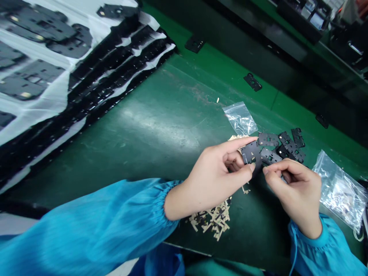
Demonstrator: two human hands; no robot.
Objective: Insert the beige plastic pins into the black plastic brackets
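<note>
My left hand (214, 176) pinches a thin black perforated plate (250, 153) between thumb and fingers. My right hand (299, 195) sits just to its right, fingers curled, with the fingertips at the plate's lower edge. What lies between those fingers is hidden. Several similar black plates (287, 147) lie in a loose heap beyond both hands. Below my left wrist is a pile of tan backing scraps (214, 220).
Clear zip bags (240, 119) (339, 191) lie on the green bench mat (138, 153) beside the heap. Rows of black parts on white sheets (86, 76) fill the upper left. Single black plates (252, 82) lie near the mat's far edge, with dark equipment (299, 19) beyond.
</note>
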